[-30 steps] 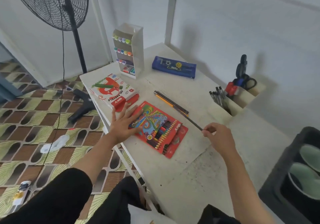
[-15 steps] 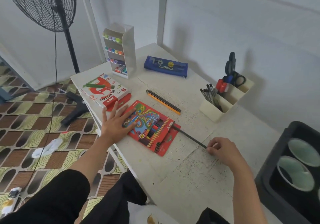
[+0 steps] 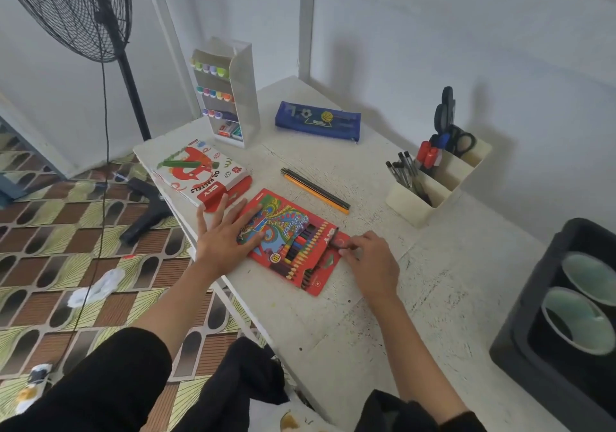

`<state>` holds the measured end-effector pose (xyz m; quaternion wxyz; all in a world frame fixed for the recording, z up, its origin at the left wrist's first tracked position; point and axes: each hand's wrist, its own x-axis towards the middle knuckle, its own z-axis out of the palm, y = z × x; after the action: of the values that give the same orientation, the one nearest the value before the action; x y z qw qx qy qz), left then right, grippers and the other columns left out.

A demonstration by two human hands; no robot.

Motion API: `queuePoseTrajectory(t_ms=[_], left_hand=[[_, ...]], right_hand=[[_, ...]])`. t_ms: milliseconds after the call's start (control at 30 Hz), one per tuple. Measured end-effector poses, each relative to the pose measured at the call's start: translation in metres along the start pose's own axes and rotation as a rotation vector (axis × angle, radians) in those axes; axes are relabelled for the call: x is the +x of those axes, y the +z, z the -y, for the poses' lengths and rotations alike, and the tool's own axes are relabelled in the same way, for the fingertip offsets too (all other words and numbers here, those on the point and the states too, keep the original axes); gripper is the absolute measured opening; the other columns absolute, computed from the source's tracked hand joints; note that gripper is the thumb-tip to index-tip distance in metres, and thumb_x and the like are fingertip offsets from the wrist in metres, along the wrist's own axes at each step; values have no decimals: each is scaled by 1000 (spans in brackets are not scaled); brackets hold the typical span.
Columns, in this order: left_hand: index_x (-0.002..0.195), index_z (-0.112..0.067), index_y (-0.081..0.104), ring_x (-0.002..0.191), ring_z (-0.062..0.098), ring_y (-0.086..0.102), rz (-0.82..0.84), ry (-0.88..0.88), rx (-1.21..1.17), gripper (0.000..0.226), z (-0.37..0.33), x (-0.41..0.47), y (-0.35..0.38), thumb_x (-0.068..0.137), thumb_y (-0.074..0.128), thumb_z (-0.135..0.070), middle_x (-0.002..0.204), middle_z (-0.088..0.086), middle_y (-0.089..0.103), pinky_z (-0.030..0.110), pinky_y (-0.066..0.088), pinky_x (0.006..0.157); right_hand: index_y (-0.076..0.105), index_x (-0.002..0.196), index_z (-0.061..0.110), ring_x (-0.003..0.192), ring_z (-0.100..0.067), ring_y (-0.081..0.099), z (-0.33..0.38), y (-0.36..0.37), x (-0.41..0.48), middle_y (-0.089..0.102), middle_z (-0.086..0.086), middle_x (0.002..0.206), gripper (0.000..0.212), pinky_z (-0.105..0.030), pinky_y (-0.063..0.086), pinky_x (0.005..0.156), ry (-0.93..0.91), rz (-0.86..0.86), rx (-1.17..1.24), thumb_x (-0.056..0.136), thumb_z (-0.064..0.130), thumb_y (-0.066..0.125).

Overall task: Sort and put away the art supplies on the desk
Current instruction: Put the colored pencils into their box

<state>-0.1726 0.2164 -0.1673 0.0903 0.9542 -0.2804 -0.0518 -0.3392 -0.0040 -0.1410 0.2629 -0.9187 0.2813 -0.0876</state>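
A scuffed white counter [image 3: 366, 315] stands against a pale wall; the red colour pencil box [image 3: 286, 235] lies at mid-frame; the left hand [image 3: 220, 241] presses flat on its left end, fingers straight; the right hand [image 3: 370, 261] pinches a dark pencil [image 3: 336, 243] with curled fingers at the box's right end; loose pencils [image 3: 315, 191] lie just above.

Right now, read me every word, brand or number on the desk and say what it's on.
"OIL PASTELS": pastel box, upside down to the camera.
"DIY": pastel box, beside that.
"DIY": pencil box, by its flap.
"Color Pencil": pencil box, in script, reading uncertain.
Number in the yellow circle on the pencil box: too blurred.
Pencil case print: too small.
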Motion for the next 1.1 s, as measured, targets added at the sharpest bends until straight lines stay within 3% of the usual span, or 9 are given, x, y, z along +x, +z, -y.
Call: queuePoseTrajectory(t_ms=[133,233,333,433,567,733,867,967,1100], left_hand=[[144,-53,9,145,12,-15,-8,-2,-29,81,1,0,0,69,2,-83,159,-13,10,51,-21,112],[143,-55,12,145,10,-14,-14,-8,-50,80,0,0,-1,69,5,-83,158,-14,11,51,-21,111],[142,-55,11,145,10,-13,-11,-8,-57,78,1,1,-1,69,6,-82,158,-14,11,51,-21,111],[142,-56,11,145,10,-12,-16,-2,-63,77,1,1,0,71,7,-82,158,-14,12,51,-21,111],[143,-55,11,146,10,-10,-28,3,-59,75,2,1,1,73,7,-81,158,-13,14,49,-22,112],[142,-56,9,146,9,-10,-37,-2,-43,72,1,0,2,74,6,-80,157,-14,14,48,-23,112],[142,-57,5,145,8,-12,-17,-15,-30,72,0,-1,0,73,4,-80,158,-15,11,48,-23,111],[141,-57,4,145,8,-13,-9,-14,-32,73,1,0,0,72,4,-81,158,-16,10,49,-23,111],[143,-55,10,146,9,-10,-26,6,-57,89,3,1,1,63,-8,-90,157,-15,12,48,-25,110]], right_hand=[[70,100,26,93,-8,47,1,11,7,51,9,96,18,-16,34,56,26,-15,138,84,33,68],[72,96,18,93,-12,52,-14,7,4,54,4,98,17,-16,42,70,89,-23,392,80,22,74],[73,85,17,86,-9,54,-24,4,-3,56,1,98,10,-7,41,69,116,-34,499,77,11,75],[74,82,21,92,-10,55,-23,7,1,56,4,99,10,-12,43,72,99,-17,461,76,13,76],[74,88,31,96,-7,51,-9,12,12,53,12,101,10,-27,48,67,45,0,226,78,27,75],[74,92,31,92,-4,52,-2,13,17,54,16,100,13,-24,47,62,29,21,152,79,32,73],[73,82,28,74,0,50,-9,5,31,58,13,96,7,-22,43,62,40,38,266,76,30,77],[72,86,23,69,-2,48,-5,-5,53,60,9,95,7,-26,46,64,-53,39,246,80,28,73],[72,91,23,76,-9,56,23,-10,93,60,8,92,7,-26,44,62,-196,74,136,86,25,67]])
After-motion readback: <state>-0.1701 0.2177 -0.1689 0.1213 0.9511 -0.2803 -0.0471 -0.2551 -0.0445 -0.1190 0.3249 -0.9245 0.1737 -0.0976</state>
